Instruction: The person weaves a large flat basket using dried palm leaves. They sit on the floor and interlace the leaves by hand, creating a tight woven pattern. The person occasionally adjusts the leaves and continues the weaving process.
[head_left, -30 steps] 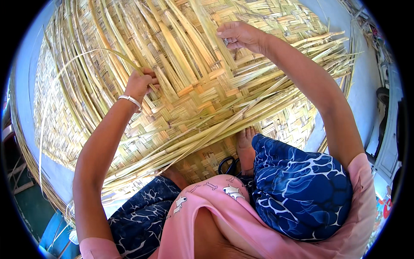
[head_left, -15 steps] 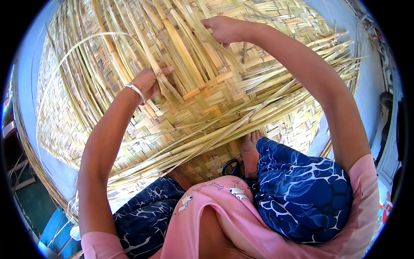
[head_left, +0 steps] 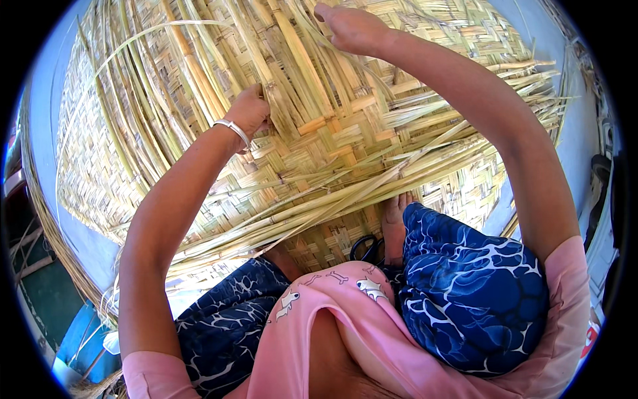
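Biggest thing on my feed: woven mat [head_left: 90,179], spread across most of the view over pale bluish floor [head_left: 93,249]. Wearer sits or squats at its near side; blue patterned trousers [head_left: 472,292] and pink shirt [head_left: 319,286] fill the bottom and cover whatever lies behind them. Both forearms cross over the mat and hide parts of it.

On the mat, long flattened cane strips [head_left: 193,66] run away toward the far edge. A crosswise bundle of strips [head_left: 332,206] lies between the hands and the body, fanning out loose at right. Central patch of weaving [head_left: 332,149] sits between those two sets. One bare foot [head_left: 394,223] is just past the crosswise bundle, dark looped handle [head_left: 362,247] beside it. One thin strip [head_left: 146,32] arches over the left side.

Right hand [head_left: 352,30] is at the far side, fingers curled, thumb side pointing left, over strips that pass under it. Can't tell if it grips one; the palm is hidden from me.

Left hand [head_left: 251,112], nearer the body, is bunched against a flat upright-running strip [head_left: 260,56]. Fingers folded in, tips out of sight, so I can't confirm a pinch. Smallest item: silvery bangle [head_left: 232,126] on that wrist.
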### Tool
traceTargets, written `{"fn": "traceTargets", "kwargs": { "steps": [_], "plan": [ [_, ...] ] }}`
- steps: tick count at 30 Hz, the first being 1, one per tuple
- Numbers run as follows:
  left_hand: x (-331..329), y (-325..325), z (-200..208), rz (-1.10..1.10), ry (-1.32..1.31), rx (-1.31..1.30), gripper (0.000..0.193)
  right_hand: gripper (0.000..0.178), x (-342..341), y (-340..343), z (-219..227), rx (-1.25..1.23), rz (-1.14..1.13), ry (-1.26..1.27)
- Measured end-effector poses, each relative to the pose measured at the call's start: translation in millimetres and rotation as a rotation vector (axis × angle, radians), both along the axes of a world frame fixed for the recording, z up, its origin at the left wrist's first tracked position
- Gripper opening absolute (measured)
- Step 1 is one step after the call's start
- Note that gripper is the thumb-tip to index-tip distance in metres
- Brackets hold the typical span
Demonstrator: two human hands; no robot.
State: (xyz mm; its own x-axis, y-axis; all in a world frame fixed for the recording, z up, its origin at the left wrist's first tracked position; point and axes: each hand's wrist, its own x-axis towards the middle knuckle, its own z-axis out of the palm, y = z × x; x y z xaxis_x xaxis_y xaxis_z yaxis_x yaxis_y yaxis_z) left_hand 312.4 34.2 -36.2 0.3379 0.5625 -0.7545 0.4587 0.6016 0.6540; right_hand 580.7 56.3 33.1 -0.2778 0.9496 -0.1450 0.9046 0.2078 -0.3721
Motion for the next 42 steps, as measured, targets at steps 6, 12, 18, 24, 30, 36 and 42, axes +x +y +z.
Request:
{"fn": "traceTargets", "kwargs": {
  "steps": [6,12,18,24,30,36,42],
  "plan": [
    [7.4,2.2,-1.3,-0.069,0.155,0.071,0.034,0.029,-4.6,-7.1,6.4,0.036,-0.069,-0.013],
    [17.0,-2.9,20.9,0.063,-0.070,-0.098,0.035,0.032,18.7,19.2,-48.8,-0.013,-0.085,0.115],
    [11.3,-2.4,33.5,0.398,-0.365,-0.123,0.030,0.031,21.5,14.8,-20.6,-0.475,-0.334,0.398],
    [10.9,20.4,38.2,0.581,-0.458,-0.211,0.023,0.018,18.8,4.3,-25.0,-0.058,-0.159,0.037],
    [29.1,25.2,62.0,-0.059,-0.376,-0.284,0.047,0.026,0.7,1.4,-15.2,0.116,-0.023,-0.184],
    [61.8,19.3,82.7,-0.293,-0.173,-0.171,0.075,0.011,-0.1,18.4,-22.3,-0.133,0.182,-0.188],
    [78.6,28.3,73.9,-0.318,0.010,-0.201,0.079,0.009,15.9,30.9,-26.1,-0.867,-0.345,0.504]
  ]
}}
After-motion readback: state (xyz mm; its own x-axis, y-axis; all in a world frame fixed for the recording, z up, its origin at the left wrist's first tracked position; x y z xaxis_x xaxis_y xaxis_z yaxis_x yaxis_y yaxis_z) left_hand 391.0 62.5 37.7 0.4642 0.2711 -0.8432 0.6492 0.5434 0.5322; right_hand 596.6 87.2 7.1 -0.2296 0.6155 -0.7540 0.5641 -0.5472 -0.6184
